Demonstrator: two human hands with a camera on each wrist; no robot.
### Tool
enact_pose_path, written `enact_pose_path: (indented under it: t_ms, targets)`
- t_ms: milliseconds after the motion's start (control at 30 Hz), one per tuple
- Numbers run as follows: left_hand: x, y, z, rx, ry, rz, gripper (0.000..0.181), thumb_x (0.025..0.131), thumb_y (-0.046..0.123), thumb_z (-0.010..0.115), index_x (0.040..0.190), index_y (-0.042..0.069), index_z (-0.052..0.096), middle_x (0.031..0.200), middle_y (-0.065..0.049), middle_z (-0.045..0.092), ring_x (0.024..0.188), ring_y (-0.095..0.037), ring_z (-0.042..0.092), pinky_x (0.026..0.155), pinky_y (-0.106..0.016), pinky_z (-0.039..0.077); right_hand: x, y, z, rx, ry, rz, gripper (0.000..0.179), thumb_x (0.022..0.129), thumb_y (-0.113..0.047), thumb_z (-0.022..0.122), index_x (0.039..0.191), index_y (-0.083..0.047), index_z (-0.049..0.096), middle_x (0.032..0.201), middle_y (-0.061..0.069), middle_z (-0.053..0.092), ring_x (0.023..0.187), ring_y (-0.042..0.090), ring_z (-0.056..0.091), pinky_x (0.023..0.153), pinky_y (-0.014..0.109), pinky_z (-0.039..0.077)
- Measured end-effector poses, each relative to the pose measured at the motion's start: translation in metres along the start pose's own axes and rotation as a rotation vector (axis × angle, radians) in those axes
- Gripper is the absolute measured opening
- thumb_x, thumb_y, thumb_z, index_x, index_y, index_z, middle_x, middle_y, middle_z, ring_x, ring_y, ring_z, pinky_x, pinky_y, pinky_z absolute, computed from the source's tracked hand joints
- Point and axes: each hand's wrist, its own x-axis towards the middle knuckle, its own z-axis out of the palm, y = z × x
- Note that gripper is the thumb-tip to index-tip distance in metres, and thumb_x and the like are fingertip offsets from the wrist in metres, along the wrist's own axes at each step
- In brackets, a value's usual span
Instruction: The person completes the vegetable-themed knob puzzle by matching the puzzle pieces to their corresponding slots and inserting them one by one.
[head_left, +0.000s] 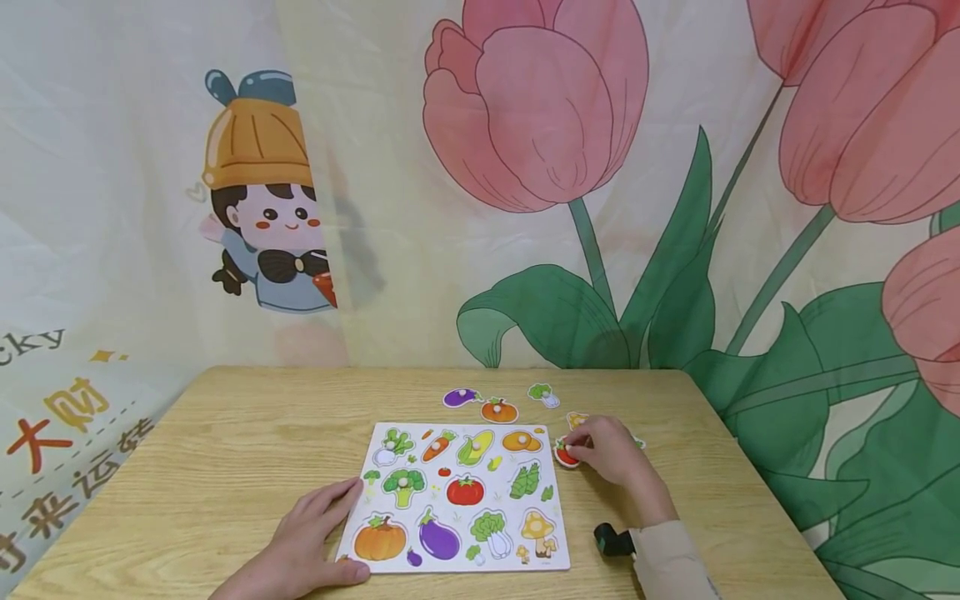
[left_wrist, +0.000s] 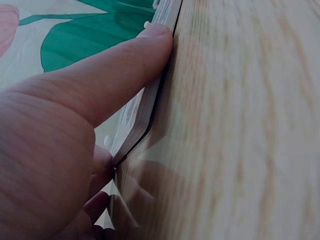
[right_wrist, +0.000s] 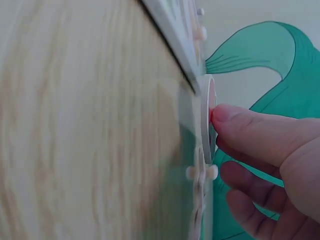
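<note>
A white vegetable puzzle board (head_left: 431,523) lies on the table. My left hand (head_left: 296,542) rests at its near left corner, thumb along the front edge and fingers by the left side. In the left wrist view the thumb (left_wrist: 120,62) lies straight against the board's edge. Just past the board's right side, my right hand (head_left: 615,454) pinches a tomato puzzle piece (head_left: 564,452) between thumb and fingertips. The right wrist view shows that tomato piece (right_wrist: 205,120) tipped up on edge in camera, close to the board's corner. Knobbed pieces, including broccoli (head_left: 403,490) and corn (head_left: 476,448), sit in the board.
Behind the board lie loose eggplant (head_left: 459,397), pumpkin (head_left: 499,411) and bok choy (head_left: 543,396) pieces. A mushroom piece (head_left: 576,420) and a partly hidden green piece (head_left: 640,442) are near the right hand. A black device (head_left: 613,540) sits at the right wrist. A printed curtain hangs behind the table.
</note>
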Motion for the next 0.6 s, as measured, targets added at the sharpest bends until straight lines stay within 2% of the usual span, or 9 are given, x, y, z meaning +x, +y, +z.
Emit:
enact_pose_path:
  t_ms: [133,300,600]
  targets:
    - [-0.001,-0.001,0.001,-0.015,0.016,-0.001,0.117,0.074,0.067,0.087,0.161,0.003,0.043,0.165,-0.015,0.041,0.145,-0.047,0.033,0.105,-0.077,0.034,0.000,-0.009,-0.001,-0.014,-0.012,-0.012,0.007,0.092,-0.013,0.084,0.093,-0.019,0.083,0.083,-0.010,0.064,0.077,0.010,0.054,0.071,0.028,0.049]
    - [0.000,-0.004,0.003,-0.013,0.034,0.004,0.116,0.074,0.067,0.087,0.160,0.002,0.045,0.164,-0.016,0.042,0.144,-0.046,0.034,0.105,-0.076,0.034,-0.001,-0.023,0.001,-0.024,-0.015,-0.083,0.008,0.092,-0.014,0.085,0.088,-0.019,0.081,0.080,-0.011,0.063,0.075,0.009,0.054,0.069,0.028,0.048]
    - [-0.001,-0.003,0.002,0.022,0.040,0.024,0.115,0.075,0.067,0.087,0.161,0.002,0.044,0.164,-0.016,0.042,0.143,-0.046,0.035,0.105,-0.075,0.036,-0.005,-0.052,0.007,-0.047,-0.028,-0.143,0.010,0.092,-0.018,0.085,0.085,-0.021,0.079,0.078,-0.012,0.062,0.074,0.010,0.054,0.064,0.026,0.048]
